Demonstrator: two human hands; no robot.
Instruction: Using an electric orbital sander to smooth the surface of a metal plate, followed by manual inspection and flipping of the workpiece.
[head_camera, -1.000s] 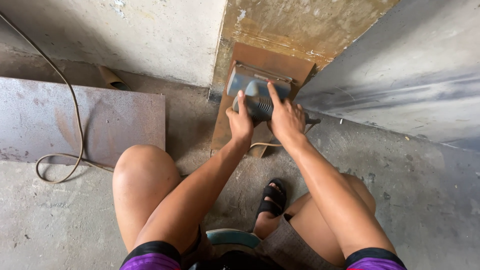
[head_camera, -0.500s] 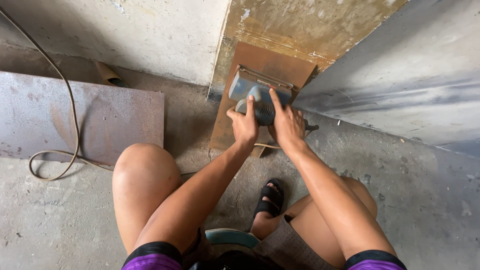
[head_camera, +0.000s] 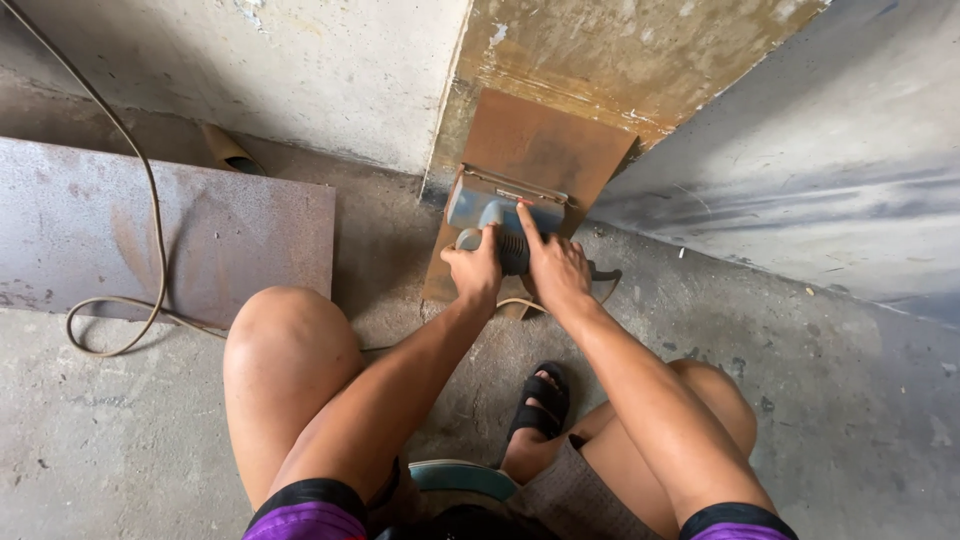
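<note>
Head camera is looking straight down on a person crouching on a concrete floor (head_camera: 120, 440), both bare knees showing and one foot in a black sandal (head_camera: 540, 400) planted between them. The left hand (head_camera: 478, 268) is gripping the rear of a blue power sander (head_camera: 497, 215), its fingers curling tightly around the dark ribbed handle so that the knuckles are facing up. The right hand (head_camera: 556, 268) is lying just beside it on the same tool, the fingers wrapping over the body while the forefinger is stretching forward along the top of the casing. The sander is sitting flat on a rusty brown steel plate (head_camera: 545, 150), near the plate's lower half, and that plate is leaning against a stained concrete wall (head_camera: 640, 50) where it is meeting the floor. A pale power cord (head_camera: 140, 200) is running down from the top left corner, crossing a larger grey steel sheet (head_camera: 200, 230) lying flat on the floor well to the left, and looping near the left knee. A big grey metal panel (head_camera: 830, 170) is slanting across the right side. A short cardboard tube (head_camera: 230, 150) is lying at the foot of the wall, behind the grey sheet.
</note>
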